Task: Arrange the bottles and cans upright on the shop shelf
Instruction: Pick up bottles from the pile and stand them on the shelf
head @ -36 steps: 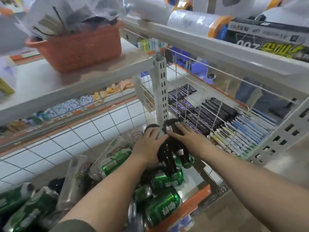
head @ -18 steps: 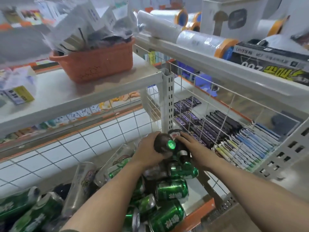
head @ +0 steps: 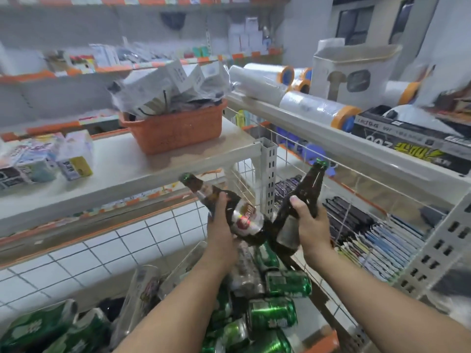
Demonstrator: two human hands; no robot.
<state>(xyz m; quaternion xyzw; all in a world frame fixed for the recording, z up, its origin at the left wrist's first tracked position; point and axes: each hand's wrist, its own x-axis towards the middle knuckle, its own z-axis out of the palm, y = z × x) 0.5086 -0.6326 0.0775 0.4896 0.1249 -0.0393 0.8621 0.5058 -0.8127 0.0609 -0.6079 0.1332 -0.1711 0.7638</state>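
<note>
Brown glass fills both hands: the left hand [head: 221, 226] is wrapped around a labelled bottle [head: 229, 210] tilted with its neck up and left, and the right hand [head: 309, 225] is wrapped around a second bottle [head: 304, 197] leaning up and right. Their bases nearly meet above green cans [head: 272, 313] lying on the lower shelf [head: 321, 342].

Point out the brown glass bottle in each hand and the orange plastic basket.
Left-hand brown glass bottle [head: 244, 217], head view, label.
Right-hand brown glass bottle [head: 309, 189], head view, shoulder.
Orange plastic basket [head: 175, 132], head view, front wall.
</note>
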